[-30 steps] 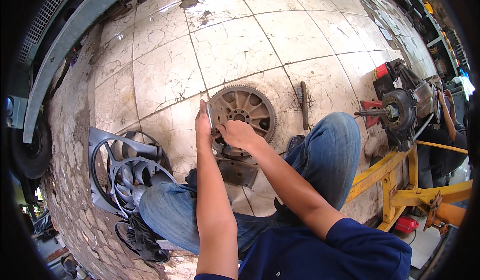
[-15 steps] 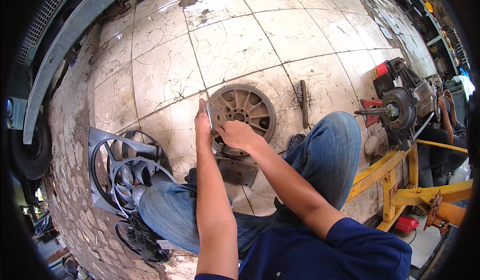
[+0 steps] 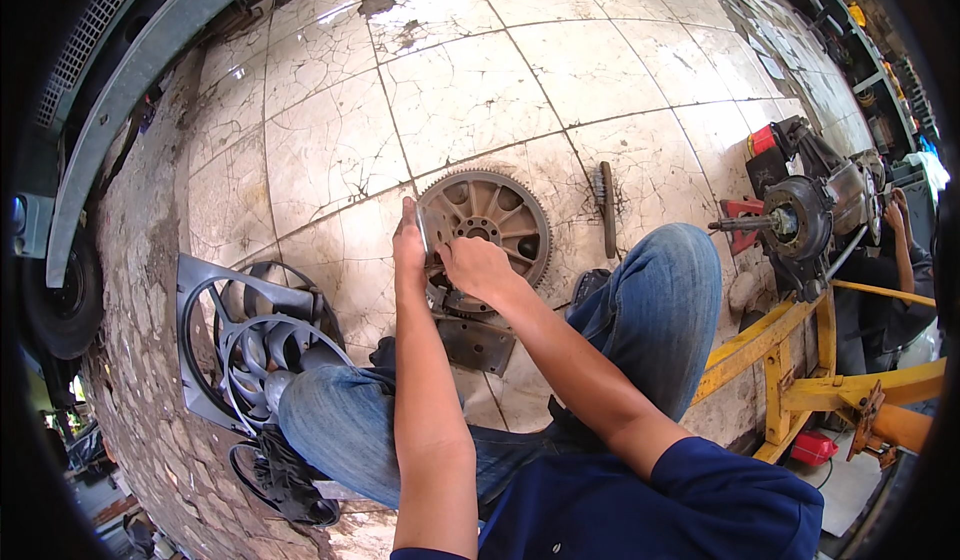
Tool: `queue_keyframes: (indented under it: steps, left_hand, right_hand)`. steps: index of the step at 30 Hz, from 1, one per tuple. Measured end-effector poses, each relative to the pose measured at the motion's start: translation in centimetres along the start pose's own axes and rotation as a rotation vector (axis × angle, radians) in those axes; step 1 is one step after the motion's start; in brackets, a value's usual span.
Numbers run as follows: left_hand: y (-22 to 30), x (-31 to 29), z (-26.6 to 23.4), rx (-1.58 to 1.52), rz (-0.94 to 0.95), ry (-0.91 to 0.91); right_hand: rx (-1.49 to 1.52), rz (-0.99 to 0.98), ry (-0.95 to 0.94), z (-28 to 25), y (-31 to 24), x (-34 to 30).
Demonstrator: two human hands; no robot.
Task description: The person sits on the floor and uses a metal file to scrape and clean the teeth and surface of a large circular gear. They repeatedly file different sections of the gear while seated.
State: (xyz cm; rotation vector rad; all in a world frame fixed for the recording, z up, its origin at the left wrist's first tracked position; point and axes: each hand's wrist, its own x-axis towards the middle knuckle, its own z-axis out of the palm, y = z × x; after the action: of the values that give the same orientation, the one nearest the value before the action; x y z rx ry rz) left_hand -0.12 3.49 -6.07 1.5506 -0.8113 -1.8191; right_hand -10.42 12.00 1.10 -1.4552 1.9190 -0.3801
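Observation:
My left hand is wrapped along the edge of a thin metal plate, which stands on edge and is seen nearly side-on. Against the plate's right face, my right hand is closed with its fingertips bunched. Whatever those fingers pinch, if anything, is hidden. Just beyond and below both hands lies a toothed flywheel, flat on the tiles with its spokes and bolt holes showing. A dark metal bracket rests between my feet, partly under the flywheel's near edge.
A wire brush lies right of the flywheel. At left is a fan in a grey shroud. A gearbox-like assembly stands at right by a yellow frame. Another person's arm shows behind it. A bumper-like bar curves across the upper left.
My right hand has shifted slightly right and up along the plate. My left hand barely moves. At the far right, the other person's hands have changed position.

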Motion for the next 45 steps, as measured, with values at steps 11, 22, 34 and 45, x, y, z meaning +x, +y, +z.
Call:
queue_keyframes:
  steps: [11,22,34,45]
  left_hand:
    - [0.6,-1.0,0.7,0.005,0.008,0.001]
    - [0.4,-0.6,0.6,0.012,-0.005,0.005]
    - [-0.3,0.5,0.2,0.025,-0.012,0.022]
    - [0.4,-0.7,1.0,0.042,-0.013,0.045]
  right_hand:
    - [0.015,-0.035,0.114,1.7,0.3,0.1]
    - [-0.005,-0.077,0.089,1.4,0.0,-0.1]
    - [-0.182,-0.16,-0.093,0.6,-0.3,-0.5]
    - [-0.315,-0.195,-0.018,1.5,0.1,-0.1]
